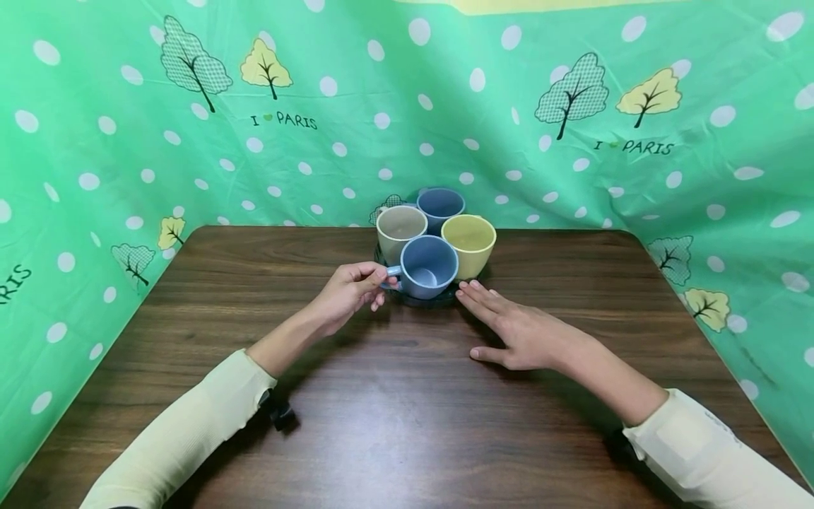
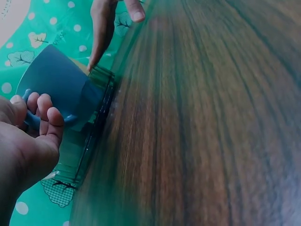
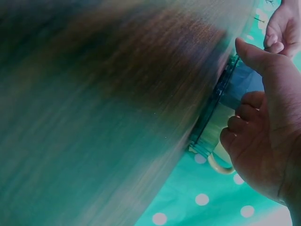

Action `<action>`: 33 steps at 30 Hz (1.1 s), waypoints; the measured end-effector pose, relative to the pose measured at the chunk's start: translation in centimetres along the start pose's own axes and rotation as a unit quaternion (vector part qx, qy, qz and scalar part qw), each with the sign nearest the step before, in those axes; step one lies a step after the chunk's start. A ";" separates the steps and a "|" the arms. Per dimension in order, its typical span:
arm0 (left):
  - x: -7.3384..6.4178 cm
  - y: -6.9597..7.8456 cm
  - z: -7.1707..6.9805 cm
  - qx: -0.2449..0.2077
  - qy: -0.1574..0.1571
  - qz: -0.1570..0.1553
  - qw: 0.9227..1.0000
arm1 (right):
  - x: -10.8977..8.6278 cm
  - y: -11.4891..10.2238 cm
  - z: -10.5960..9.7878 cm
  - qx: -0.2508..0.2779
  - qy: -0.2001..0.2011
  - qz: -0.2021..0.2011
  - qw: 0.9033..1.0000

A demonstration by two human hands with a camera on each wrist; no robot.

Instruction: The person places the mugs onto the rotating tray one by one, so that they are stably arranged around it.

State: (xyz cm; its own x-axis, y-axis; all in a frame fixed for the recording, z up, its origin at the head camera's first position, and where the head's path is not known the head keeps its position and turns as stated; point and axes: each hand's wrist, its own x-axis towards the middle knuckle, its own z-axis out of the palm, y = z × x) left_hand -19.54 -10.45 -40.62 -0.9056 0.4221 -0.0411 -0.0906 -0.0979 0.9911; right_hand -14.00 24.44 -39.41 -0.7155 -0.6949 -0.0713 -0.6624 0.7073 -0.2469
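My left hand point(image 1: 352, 290) pinches the handle of the front blue mug point(image 1: 429, 268), thumb on top and fingers curled beneath. That mug leans a little in the left wrist view, its base low within the rim of a dark green glass tray point(image 2: 84, 153). Beside it on the tray are a grey-beige mug point(image 1: 400, 227), a yellow mug point(image 1: 472, 240) and a second blue mug point(image 1: 439, 205) at the back, partly hidden. To the right, my right hand point(image 1: 518, 329) is stretched flat, fingers straight, fingertips right by the tray's front right edge, thumb spread apart.
The dark wooden table point(image 1: 381, 424) runs back to a green polka-dot cloth point(image 1: 356, 127) hanging close behind the mugs. A small black device point(image 1: 280, 413) is strapped at the left sleeve.
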 end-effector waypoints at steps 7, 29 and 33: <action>0.5 -0.4 -0.2 0.063 0.060 0.030 0.996 | 0.1 0.1 0.1 -0.003 0.000 -0.003 1.000; 0.0 0.2 -1.8 0.114 0.142 0.072 0.981 | -0.5 -0.2 -1.2 -0.015 0.033 0.025 0.999; -0.4 0.6 -3.0 0.131 0.138 0.072 0.979 | -1.4 0.1 -2.1 -0.025 0.051 0.041 0.998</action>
